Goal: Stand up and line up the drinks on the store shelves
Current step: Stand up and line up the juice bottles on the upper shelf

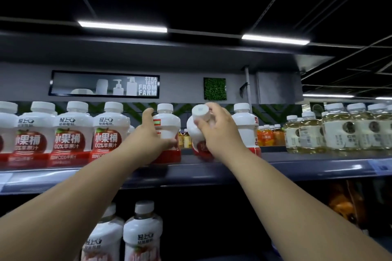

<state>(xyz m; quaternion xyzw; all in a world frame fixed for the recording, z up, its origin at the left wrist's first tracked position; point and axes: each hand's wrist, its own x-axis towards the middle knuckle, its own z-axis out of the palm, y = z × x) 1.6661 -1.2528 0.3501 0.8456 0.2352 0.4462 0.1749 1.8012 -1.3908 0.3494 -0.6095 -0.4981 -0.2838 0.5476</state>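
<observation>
- Left hand: wrapped round the side of an upright bottle, thumb raised at its shoulder. The bottle stands on the shelf, apparently with its front label turned away.
- Right hand: clasps a tilted bottle just below the cap, which leans out toward the viewer. The base lies below the hand, at shelf level; contact cannot be told.
- Risk 1: the grip sits high, near the neck, so the base is poorly controlled. If the base skids forward during righting, the tilted bottle may go over the shelf's front lip.
- Risk 2: the gap between the two hands is narrow. Swinging the tilted bottle upright may strike the upright bottle, or the neighbour just right of the right hand, and topple it.
- Risk 3: both arms reach upward at full stretch, which probably weakens fine correction.
- Surface: a smooth dark shelf. A row of apple-juice bottles faces forward, left of the left hand. Pale bottles stand well right of the right hand, and small orange bottles stand deeper behind.
- Room: a store aisle with a dark ceiling, strip lights and a sign above the hands. Lower bottles stand beneath the left forearm.
</observation>
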